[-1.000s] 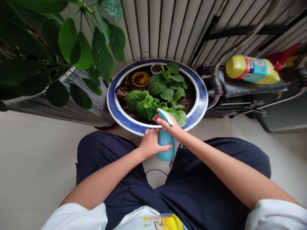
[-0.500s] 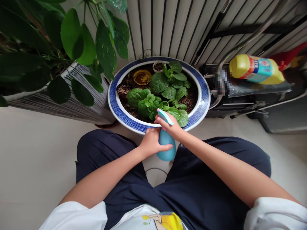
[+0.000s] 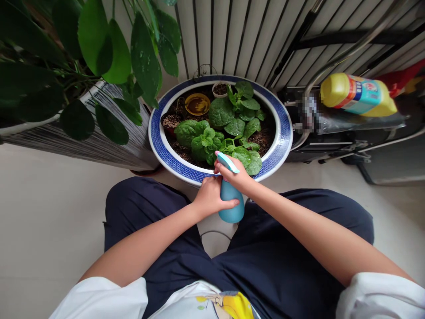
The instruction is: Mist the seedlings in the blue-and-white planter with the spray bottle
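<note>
A light-blue spray bottle (image 3: 231,208) is held over the near rim of a blue-and-white round pot (image 3: 285,133), its pink nozzle pointing toward the plants. My left hand (image 3: 209,197) wraps round the bottle's body, thumb across the front. Around the neck and trigger of the spray head closes my right hand (image 3: 237,173); the trigger itself is mostly hidden by the fingers. Inside the pot grow leafy green plants (image 3: 221,113) with wet, shiny leaves in dark soil. A yellow dish (image 3: 197,104) and a small white cup of soil (image 3: 219,90) stand among them.
At the left, a large leafy plant (image 3: 96,40) overhangs a tall grey-striped planter (image 3: 99,128). A slatted radiator (image 3: 229,40) is behind the pot. To the right, a yellow bottle (image 3: 360,95) lies on a black folded cart with metal tubing (image 3: 318,75).
The view has shifted very slightly. Both hands keep the same grip on the spray bottle, which stays in nearly the same place over the rim.
</note>
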`<state>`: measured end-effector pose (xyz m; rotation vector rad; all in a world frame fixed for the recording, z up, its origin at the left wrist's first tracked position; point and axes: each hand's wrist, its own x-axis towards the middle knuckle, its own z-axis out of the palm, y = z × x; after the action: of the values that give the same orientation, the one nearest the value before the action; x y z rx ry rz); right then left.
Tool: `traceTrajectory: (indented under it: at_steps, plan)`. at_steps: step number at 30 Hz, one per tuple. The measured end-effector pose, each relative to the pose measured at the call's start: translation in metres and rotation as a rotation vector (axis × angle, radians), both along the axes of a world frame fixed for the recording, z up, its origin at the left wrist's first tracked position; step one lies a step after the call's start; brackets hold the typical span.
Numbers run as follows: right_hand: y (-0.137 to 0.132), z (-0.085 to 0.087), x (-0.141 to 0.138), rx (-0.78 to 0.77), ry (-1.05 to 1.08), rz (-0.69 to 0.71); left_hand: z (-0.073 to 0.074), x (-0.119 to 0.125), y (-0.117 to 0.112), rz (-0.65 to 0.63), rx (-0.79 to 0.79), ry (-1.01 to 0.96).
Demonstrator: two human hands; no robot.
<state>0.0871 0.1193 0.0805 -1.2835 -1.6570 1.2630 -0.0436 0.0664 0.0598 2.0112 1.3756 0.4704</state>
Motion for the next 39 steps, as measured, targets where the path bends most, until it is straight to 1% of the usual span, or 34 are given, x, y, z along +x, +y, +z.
traceTrajectory:
  at_steps: [8,16,19,25,32,39]
  plan:
    - [0.0,0.001,-0.002,0.023,-0.068,-0.04,-0.003,-0.001,0.001,-0.002,0.007,-0.018]
    - [-0.001,-0.002,-0.004,0.047,-0.108,-0.074,0.0,-0.001,0.001,-0.008,-0.006,-0.036]
    - [-0.002,-0.002,-0.003,0.041,-0.087,-0.078,-0.001,-0.001,0.002,-0.014,-0.01,-0.041]
    - [-0.004,-0.003,0.001,-0.028,0.042,-0.062,-0.001,0.0,0.002,-0.019,0.004,-0.048]
    - [0.0,-0.012,0.002,-0.019,0.033,-0.036,0.0,0.002,0.003,0.005,-0.046,-0.066]
    - [-0.003,-0.014,0.002,-0.007,-0.005,-0.043,-0.001,0.002,0.004,0.008,-0.056,-0.093]
